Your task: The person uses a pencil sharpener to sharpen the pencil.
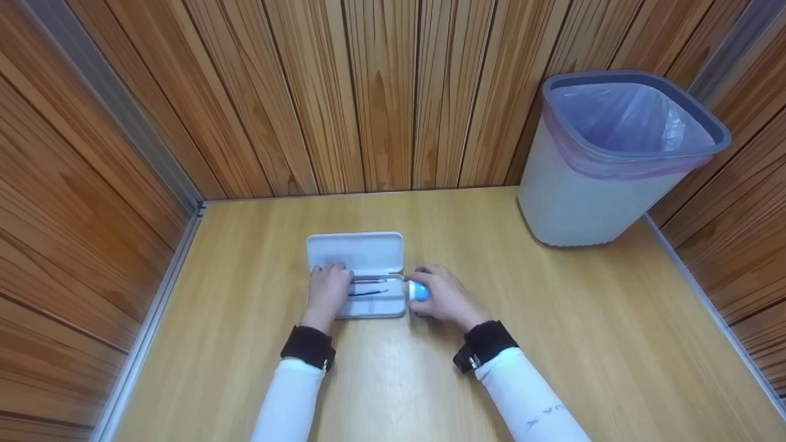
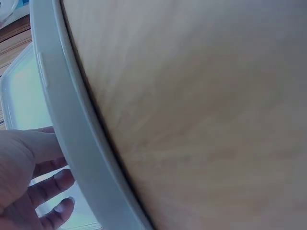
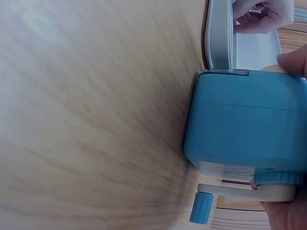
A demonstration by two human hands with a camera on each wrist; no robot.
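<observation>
The right hand's [image 1: 447, 296] fingers grasp a blue sharpener [image 3: 247, 120], probably for steadiness, just right of the open case [image 1: 390, 307]; whether the left hand [image 1: 329, 290] pinches anything inside, I can't tell.

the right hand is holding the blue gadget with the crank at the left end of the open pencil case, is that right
Not quite: the blue gadget is at the right end of the open pencil case, not the left, as the head view shows. The right hand is indeed holding it, and it does have a crank.
</observation>
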